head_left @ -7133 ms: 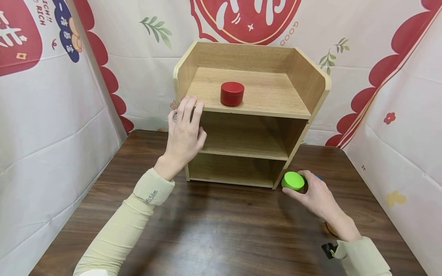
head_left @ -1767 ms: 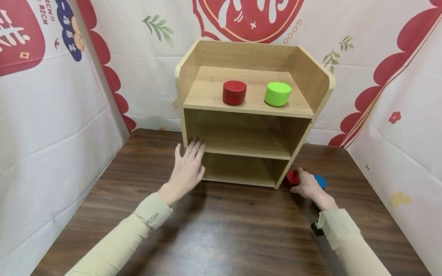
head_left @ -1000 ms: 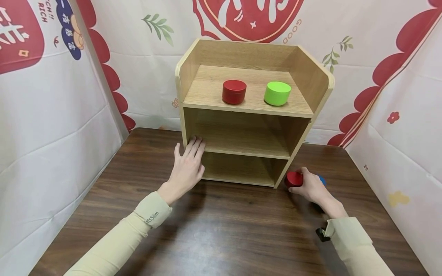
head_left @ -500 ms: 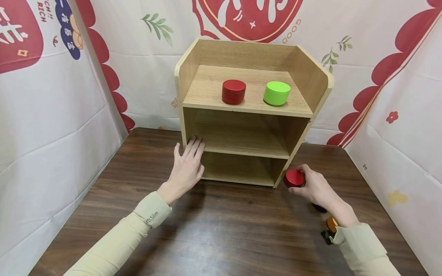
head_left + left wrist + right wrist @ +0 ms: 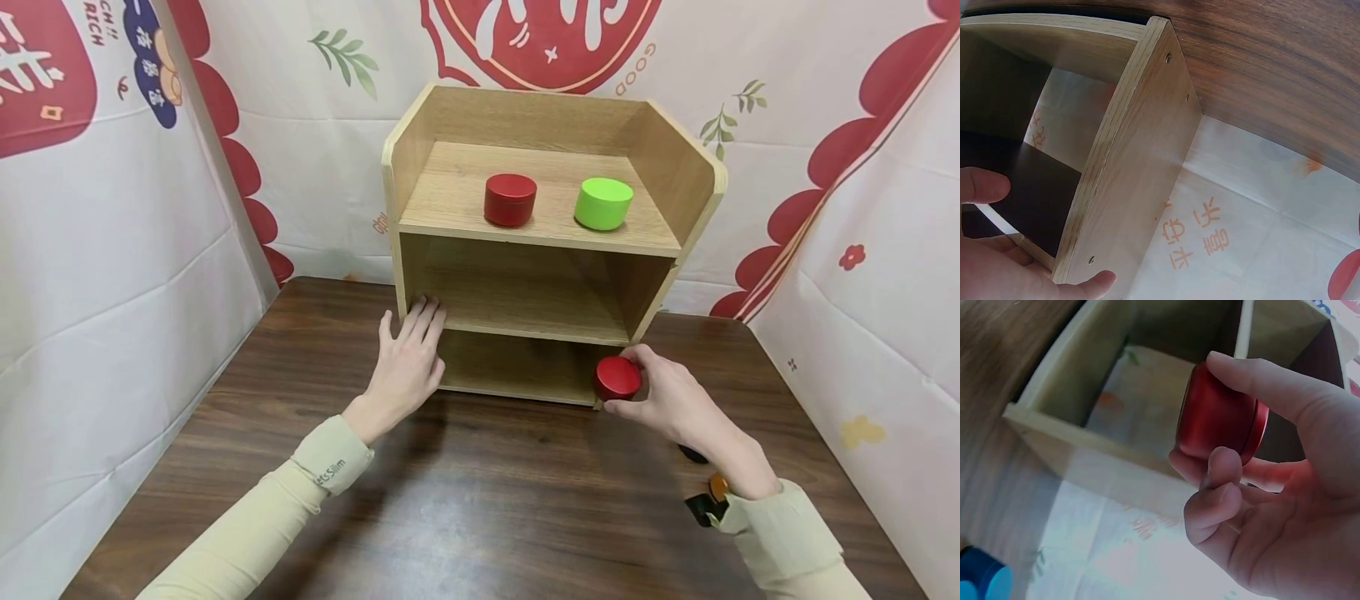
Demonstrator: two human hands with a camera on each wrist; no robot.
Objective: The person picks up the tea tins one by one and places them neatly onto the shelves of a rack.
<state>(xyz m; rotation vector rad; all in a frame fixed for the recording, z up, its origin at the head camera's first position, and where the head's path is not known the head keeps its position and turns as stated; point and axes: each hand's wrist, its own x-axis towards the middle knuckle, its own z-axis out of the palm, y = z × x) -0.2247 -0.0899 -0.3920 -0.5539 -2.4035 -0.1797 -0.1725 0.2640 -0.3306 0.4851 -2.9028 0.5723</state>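
In the head view, the right hand (image 5: 675, 404) covers 1 side of the red jar (image 5: 617, 379), which hides the lower right front of the shelf unit (image 5: 540, 238). Toward the desk's (image 5: 480, 492) right edge, a dark thing (image 5: 692, 454) and an orange thing (image 5: 718, 486) show too little to identify. The desk's near edge is cut off. A blue thing (image 5: 984, 567) is cropped in the right wrist view; the left wrist view crops the left hand (image 5: 1000, 269).
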